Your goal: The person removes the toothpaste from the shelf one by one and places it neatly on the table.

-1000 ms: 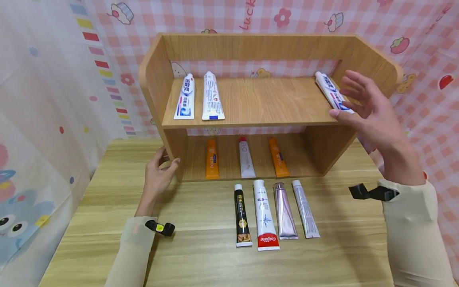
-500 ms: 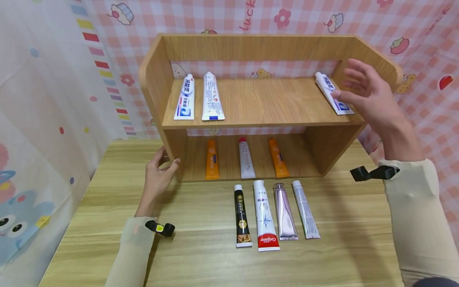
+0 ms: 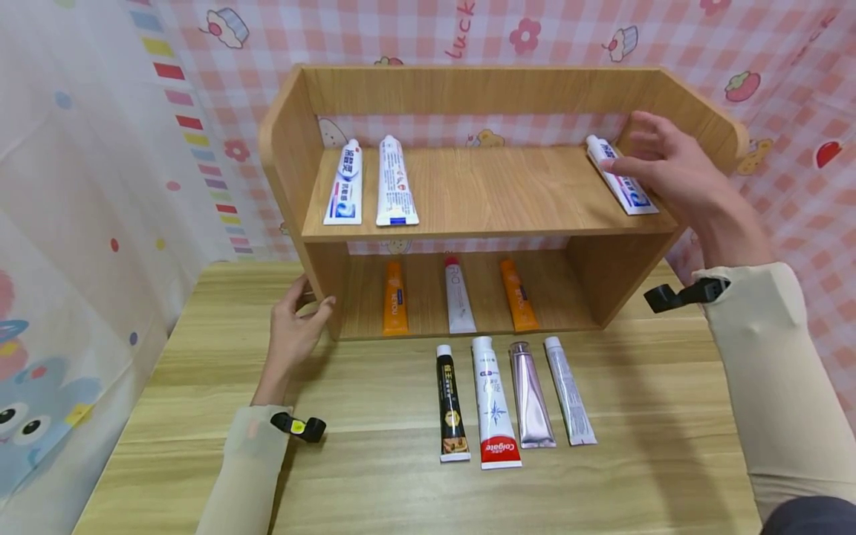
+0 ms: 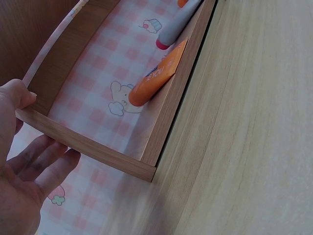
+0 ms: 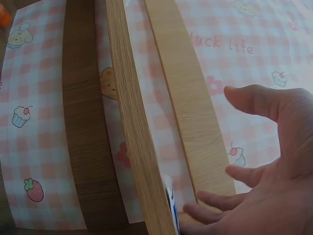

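Note:
A wooden two-tier shelf [image 3: 481, 230] stands on the table. My left hand [image 3: 296, 327] grips the front edge of its left side panel [image 4: 88, 147], thumb inside and fingers outside. On the upper tier's right end lies a white toothpaste tube [image 3: 622, 178], printed in blue. My right hand [image 3: 689, 174] is over that tube, fingers spread and holding nothing; its thumb overlaps the tube in the head view, and I cannot tell if it touches. The right wrist view shows the same hand [image 5: 274, 166] beside the upper board, with only a sliver of the tube showing.
Two more white tubes [image 3: 397, 182] lie on the upper tier's left. Below are two orange tubes [image 3: 395, 297] and a red-capped silver one [image 3: 460, 297]. In front on the table lie a black tube [image 3: 452, 405], a Colgate tube [image 3: 495, 405], a pink tube [image 3: 532, 397] and a slim tube [image 3: 571, 394].
My right hand has risen from the tube's lower end, then shifted back and left towards its cap end. The tube and my left hand have stayed in place.

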A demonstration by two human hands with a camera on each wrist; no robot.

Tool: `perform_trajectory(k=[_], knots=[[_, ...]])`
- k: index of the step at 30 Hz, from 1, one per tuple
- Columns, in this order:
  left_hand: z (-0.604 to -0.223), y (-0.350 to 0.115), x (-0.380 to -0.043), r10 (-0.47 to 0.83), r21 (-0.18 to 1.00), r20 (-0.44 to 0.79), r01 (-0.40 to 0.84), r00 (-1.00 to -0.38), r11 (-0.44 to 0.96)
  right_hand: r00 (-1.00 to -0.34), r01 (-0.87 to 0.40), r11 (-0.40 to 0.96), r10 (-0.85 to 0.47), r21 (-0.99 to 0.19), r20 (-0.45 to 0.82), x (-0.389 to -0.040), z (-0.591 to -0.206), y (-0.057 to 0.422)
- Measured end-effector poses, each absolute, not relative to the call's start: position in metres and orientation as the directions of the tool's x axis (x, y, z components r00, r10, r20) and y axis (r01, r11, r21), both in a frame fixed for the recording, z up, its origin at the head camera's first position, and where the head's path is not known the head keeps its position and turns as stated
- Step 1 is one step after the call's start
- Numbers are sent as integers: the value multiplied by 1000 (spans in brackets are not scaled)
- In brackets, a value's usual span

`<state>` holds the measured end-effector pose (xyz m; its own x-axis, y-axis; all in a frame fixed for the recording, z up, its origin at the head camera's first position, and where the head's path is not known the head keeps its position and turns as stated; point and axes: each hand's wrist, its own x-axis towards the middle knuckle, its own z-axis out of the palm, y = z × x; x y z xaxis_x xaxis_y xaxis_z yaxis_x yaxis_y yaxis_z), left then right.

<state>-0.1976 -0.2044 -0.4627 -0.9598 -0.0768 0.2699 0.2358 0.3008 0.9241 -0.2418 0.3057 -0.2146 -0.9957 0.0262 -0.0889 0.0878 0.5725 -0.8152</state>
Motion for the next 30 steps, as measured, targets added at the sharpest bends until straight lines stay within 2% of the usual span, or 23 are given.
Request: perform_trajectory(k=[8,14,22,30], knots=[[-460,-203,-199,-82,936,219,186,-972,299,-981,184,586,59,-789,-184,-256,-219,297],[-460,-204,-198,-80,933,229,196,-970,303,-971,218,624,65,-751,-228,-260,-221,296],[-457,-203,-196,-79,933,239,206,-968,296,-976,194,686,60,-701,-211,-270,-224,295],[-432,-194,-181,-62,932,229,201,-971,302,-974,209,696,86,-687,-209,-276,-224,295]])
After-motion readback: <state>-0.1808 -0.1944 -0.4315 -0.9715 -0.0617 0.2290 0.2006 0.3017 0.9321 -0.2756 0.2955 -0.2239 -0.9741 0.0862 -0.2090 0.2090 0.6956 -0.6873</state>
